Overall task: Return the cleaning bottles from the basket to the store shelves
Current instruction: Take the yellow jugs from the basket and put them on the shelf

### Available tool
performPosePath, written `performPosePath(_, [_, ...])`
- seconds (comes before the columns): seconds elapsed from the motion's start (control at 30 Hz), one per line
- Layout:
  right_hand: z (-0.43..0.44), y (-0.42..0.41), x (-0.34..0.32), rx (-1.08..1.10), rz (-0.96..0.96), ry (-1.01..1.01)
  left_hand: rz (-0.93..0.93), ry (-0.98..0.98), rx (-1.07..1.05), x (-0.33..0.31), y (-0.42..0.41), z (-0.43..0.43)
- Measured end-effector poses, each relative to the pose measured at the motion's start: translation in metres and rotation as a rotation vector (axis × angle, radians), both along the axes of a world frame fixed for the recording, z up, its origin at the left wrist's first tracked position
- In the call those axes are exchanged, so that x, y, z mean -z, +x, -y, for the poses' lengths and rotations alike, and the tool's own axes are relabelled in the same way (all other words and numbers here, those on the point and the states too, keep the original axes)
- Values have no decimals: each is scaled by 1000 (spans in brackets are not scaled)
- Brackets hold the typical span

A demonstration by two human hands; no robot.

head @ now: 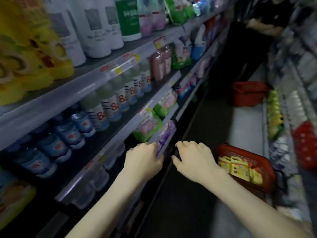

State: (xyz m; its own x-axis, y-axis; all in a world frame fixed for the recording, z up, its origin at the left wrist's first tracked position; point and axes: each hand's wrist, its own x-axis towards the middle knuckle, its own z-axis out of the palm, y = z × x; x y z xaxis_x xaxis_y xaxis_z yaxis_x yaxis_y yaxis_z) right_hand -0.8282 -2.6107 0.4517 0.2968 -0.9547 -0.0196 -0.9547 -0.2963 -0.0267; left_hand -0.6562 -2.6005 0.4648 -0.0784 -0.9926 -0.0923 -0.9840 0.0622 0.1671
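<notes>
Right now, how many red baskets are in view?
2. The near basket sits on the floor beside the right hand, holding yellow packs; the far basket stands farther down the aisle. More may be hidden.

L hand grips purple pack at front of shelves | R hand just beside, fingers curled, we can't tell its hold | our R: red basket on floor w/ yellow packs | 2nd red basket further down aisle
</notes>
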Motion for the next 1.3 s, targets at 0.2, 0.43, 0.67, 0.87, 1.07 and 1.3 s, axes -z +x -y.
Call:
performPosePath(0.2, [1, -82, 40, 256, 1, 108, 12, 123, 209, 38, -81, 45])
performPosePath(0.43, [23, -187, 86, 469, 24, 233, 49, 247, 350, 88, -201, 94])
performPosePath(0.67, [55, -305, 125, 568, 89, 349, 147, 377, 395, 135, -319, 138])
performPosePath(0.87, [82, -381, 162, 587, 92, 431, 124, 443, 406, 167, -397, 161])
performPosePath(1.07, [127, -418, 192, 579, 110, 498, 97, 520, 406, 194, -439, 200])
performPosePath(1.3, [199, -447, 230, 569, 101, 561, 49, 597, 418, 231, -474, 281])
